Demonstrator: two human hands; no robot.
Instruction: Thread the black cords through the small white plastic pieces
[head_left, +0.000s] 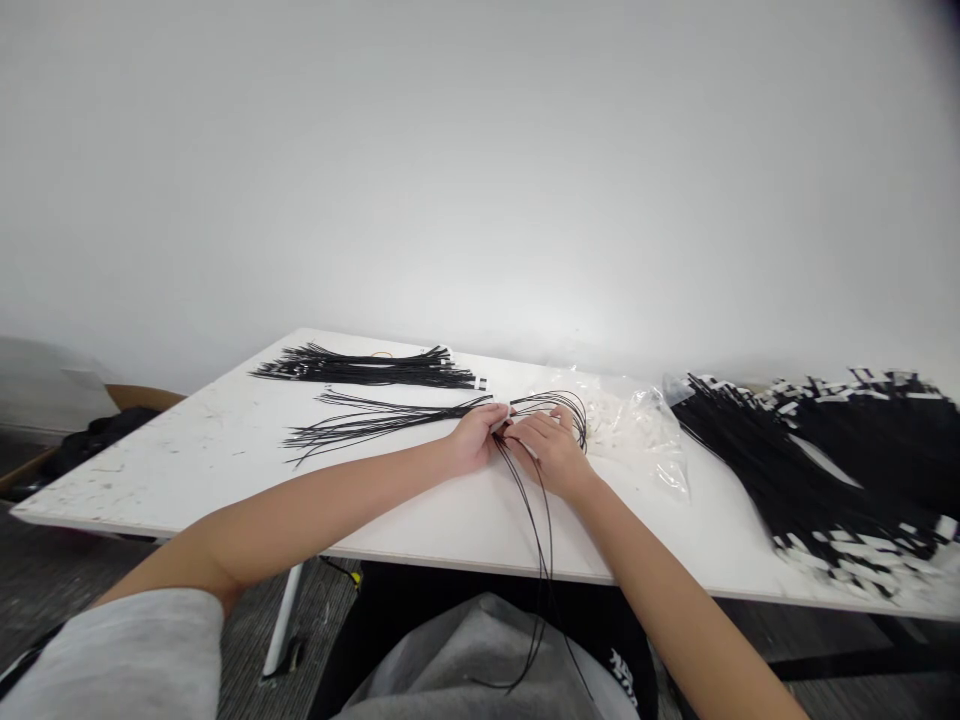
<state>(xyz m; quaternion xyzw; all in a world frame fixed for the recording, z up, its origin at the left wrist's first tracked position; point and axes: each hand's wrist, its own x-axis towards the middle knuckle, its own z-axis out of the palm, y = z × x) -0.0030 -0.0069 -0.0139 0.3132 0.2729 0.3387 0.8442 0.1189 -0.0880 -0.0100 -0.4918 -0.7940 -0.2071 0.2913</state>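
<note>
My left hand [478, 436] is closed around a bundle of thin black wires [390, 412] near a small white piece [501, 404] that may be a connector or label. Loose wire ends fan out to the left over the table. Right beside it, my right hand [549, 448] has its fingers bent in at the same spot, pinching among the wires; what exactly lies between the fingertips is hidden. Some wires loop round behind my right hand, and several others hang down over the table's front edge to my lap.
A stack of black wires [367, 368] with white ends lies at the table's back left. Behind my right hand is a clear plastic bag [637, 425] of small whitish parts. Large piles of black wires [847, 460] cover the right end of the white table [187, 465]. A cardboard box [139, 397] stands left on the floor.
</note>
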